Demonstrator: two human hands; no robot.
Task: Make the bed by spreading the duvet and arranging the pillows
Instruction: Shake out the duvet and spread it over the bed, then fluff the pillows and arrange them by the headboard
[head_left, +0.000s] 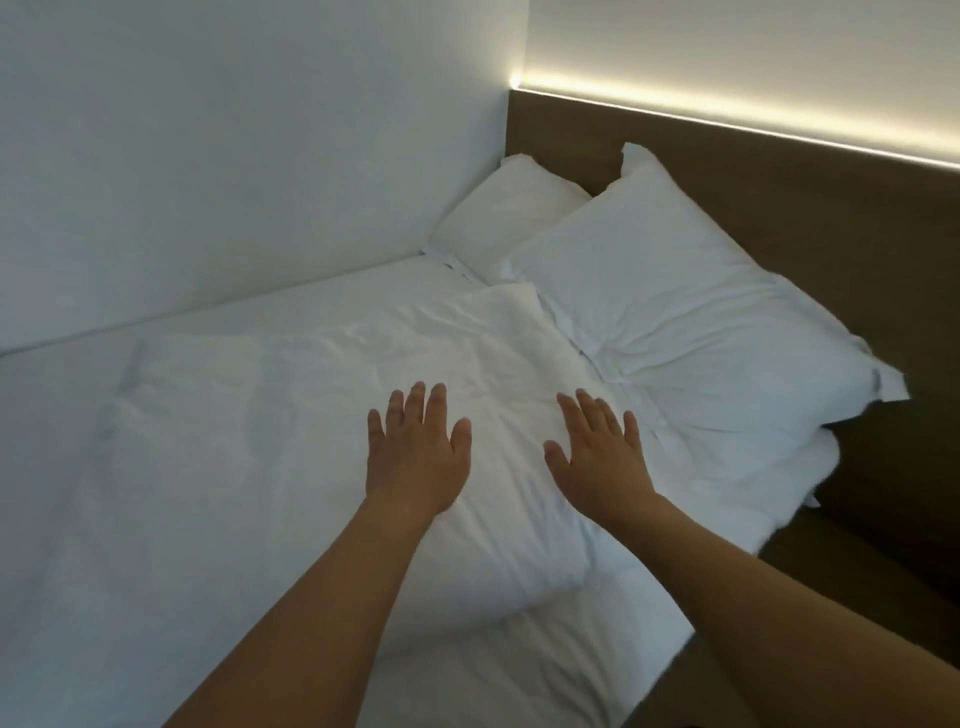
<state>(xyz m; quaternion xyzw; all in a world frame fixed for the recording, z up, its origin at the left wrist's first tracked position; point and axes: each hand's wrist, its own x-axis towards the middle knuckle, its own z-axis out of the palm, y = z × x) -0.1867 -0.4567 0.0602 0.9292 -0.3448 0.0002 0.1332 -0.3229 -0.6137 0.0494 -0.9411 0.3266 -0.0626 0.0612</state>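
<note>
- Both forearms reach in; the left hand and right hand lie flat, fingers spread, on the rumpled white duvet.
- Its long axis runs leftward, bunched short of two white pillows, nearer the right hand.

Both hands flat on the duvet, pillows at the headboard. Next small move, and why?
Probably sweep both hands outward: the left hand and right hand lie flat on the duvet, which is creased between them and stops short of the wall-side mattress edge.
</note>
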